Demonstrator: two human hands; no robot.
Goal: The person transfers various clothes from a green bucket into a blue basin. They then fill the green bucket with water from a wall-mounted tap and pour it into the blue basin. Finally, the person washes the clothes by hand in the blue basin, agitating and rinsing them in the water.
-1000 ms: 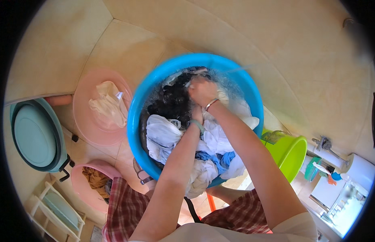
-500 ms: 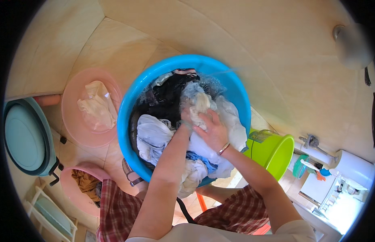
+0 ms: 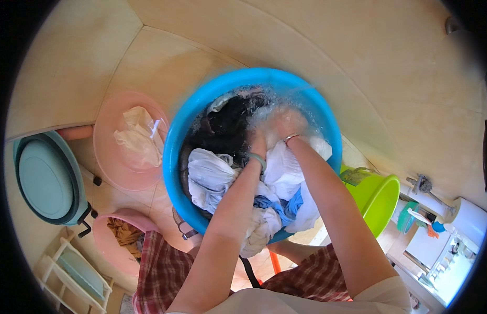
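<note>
A large blue tub (image 3: 171, 152) stands before me, heaped with wet laundry. My left hand (image 3: 258, 140) and my right hand (image 3: 289, 124) are side by side at its far right, low in splashing water. Spray and blur hide the fingers of both, and I cannot make out what they hold. Dark clothing (image 3: 226, 118) lies in the water left of my hands. A white garment (image 3: 281, 170) is bunched under my wrists. Nearer me are a pale bluish-white garment (image 3: 208, 175), a blue cloth (image 3: 291, 205) and a cream cloth (image 3: 262, 226) over the near rim.
A pink basin (image 3: 104, 133) with a cream cloth (image 3: 137, 131) is at left. Another pink basin (image 3: 104, 243) holds brown clothes. A folding teal basin (image 3: 44, 180) leans further left, above a white rack (image 3: 70, 272). A lime-green bucket (image 3: 380, 201) stands right of the tub, beside the tiled wall (image 3: 390, 89).
Both hands have moved farther from me, down into the water, which now splashes over them. The cream-white cloth between them is no longer distinct. The view has shifted slightly.
</note>
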